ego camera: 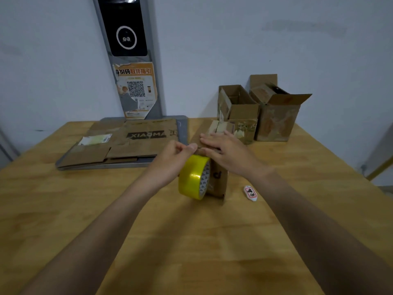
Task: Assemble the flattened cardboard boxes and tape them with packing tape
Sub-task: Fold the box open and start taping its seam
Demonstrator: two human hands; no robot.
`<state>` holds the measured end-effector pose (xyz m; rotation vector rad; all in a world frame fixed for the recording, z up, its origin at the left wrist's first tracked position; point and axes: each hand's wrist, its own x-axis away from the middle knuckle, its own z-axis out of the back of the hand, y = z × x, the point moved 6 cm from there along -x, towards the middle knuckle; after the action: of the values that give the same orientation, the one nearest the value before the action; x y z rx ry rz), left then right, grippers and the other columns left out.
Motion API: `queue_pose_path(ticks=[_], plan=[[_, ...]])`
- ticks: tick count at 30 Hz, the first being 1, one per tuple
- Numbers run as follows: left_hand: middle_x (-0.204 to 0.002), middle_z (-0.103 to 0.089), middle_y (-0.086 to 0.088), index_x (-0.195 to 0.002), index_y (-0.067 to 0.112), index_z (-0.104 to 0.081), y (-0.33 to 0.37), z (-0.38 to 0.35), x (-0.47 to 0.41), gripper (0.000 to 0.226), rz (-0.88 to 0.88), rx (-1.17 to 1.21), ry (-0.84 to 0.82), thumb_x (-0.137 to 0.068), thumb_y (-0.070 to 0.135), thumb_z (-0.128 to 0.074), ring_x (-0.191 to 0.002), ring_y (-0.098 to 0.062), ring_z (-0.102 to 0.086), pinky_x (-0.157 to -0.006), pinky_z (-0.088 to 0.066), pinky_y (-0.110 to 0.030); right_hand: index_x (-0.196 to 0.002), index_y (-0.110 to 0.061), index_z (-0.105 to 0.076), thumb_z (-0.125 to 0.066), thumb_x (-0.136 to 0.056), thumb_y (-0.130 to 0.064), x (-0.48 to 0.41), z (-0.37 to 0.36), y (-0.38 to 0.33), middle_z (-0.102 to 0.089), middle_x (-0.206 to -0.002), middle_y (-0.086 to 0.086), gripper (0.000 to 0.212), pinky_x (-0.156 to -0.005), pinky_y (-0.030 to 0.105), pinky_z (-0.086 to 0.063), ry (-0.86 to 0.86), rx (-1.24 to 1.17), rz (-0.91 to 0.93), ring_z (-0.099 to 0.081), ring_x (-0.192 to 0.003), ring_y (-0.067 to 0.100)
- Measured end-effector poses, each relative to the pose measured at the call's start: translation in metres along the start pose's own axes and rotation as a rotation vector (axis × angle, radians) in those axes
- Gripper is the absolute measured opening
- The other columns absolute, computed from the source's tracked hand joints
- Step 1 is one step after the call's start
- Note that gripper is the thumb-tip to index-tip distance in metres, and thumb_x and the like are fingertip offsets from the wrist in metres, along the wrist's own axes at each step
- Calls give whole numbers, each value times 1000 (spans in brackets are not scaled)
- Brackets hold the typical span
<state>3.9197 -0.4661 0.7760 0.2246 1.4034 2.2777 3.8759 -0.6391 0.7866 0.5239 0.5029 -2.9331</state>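
On wooden table (85, 209), left hand (174, 155) pinching tape roll (194, 177), right hand (225, 150) spread flat on box (217, 179)

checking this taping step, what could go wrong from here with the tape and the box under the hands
The tape roll hangs beside the small box, apparently held only by the strip the left hand pinches; it may swing and lay the tape crooked. The right hand lies flat on top; if it lifts early, the box may shift.

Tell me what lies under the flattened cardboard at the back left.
The flattened cardboard lies on a grey tray, whose rim shows around it. Whatever else lies beneath is covered.
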Motion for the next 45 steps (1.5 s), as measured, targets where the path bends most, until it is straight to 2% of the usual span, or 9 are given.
queue_pose_path(ticks=[2, 5, 16, 24, 32, 37, 40, 42, 45], plan=[[-82, -78, 5, -115, 26, -47, -1, -23, 17, 36, 145, 145, -153, -98, 57, -57, -70, -6, -72, -61, -54, -30, -148, -22, -52, -49, -103, -46, -2, 0, 1, -43, -158, -9, 51, -124, 40, -11, -11, 4, 0, -31, -150, 15], [-77, -77, -13, -127, 19, -32, 6, -41, 26, 40, 213, 407, -253, -104, 39, -57, -57, -24, -70, -53, -57, -30, -148, -21, -53, -52, -103, -42, -2, 2, 0, -43, -158, -8, 49, -123, 36, -12, -9, 5, 12, -31, -151, 15], [-77, -74, -21, -127, 3, -47, -13, -61, 30, 38, 396, 224, -525, -107, 34, -53, -60, -27, -71, -61, -62, -35, -148, -21, -52, -55, -102, -43, 2, 3, 3, -44, -157, -9, 52, -119, 28, -10, -3, 9, 67, -34, -148, 10], [-101, -78, -18, -126, 12, -54, -29, -63, 17, 29, 441, 332, -460, -108, 33, -46, -81, -32, -75, -81, -59, -42, -145, -24, -56, -66, -91, -54, -1, 0, 1, -55, -150, -7, 62, -121, 36, -21, 80, 92, 51, -46, -140, 12], [-96, -76, -23, -125, 6, -59, -33, -65, 11, 29, 379, 447, -441, -105, 26, -51, -66, -28, -71, -68, -59, -35, -148, -20, -51, -66, -93, -50, 1, -4, 4, -47, -156, -6, 64, -123, 38, -16, 48, 159, 126, -37, -147, 15], [-96, -78, -21, -117, 9, -65, -38, -66, 7, 26, 354, 443, -356, -103, 29, -56, -78, -32, -76, -66, -61, -36, -151, -23, -47, -63, -94, -52, -1, -2, 5, -42, -159, -8, 65, -124, 40, -16, 17, 177, 104, -29, -151, 18], [-95, -77, -23, -116, 10, -65, -36, -65, 6, 26, 325, 432, -314, -100, 29, -60, -79, -34, -77, -70, -61, -41, -152, -31, -45, -47, -99, -63, 7, 13, 5, -39, -160, -12, 63, -123, 45, -12, 62, 158, 57, -17, -153, 17], [-96, -77, -24, -116, 8, -65, -34, -66, 6, 26, 335, 436, -307, -100, 28, -61, -79, -35, -76, -77, -61, -45, -149, -34, -48, -36, -101, -59, 21, 31, 14, -45, -155, -15, 55, -116, 44, -19, 207, 18, -39, -22, -147, 16], [-96, -77, -23, -117, 8, -64, -34, -67, 7, 25, 371, 437, -286, -99, 25, -62, -77, -33, -76, -73, -61, -42, -124, -27, -68, -44, -104, -39, 53, 47, 40, -65, -126, -8, 34, -91, 41, -42, 384, 66, -232, -47, -119, 24]])
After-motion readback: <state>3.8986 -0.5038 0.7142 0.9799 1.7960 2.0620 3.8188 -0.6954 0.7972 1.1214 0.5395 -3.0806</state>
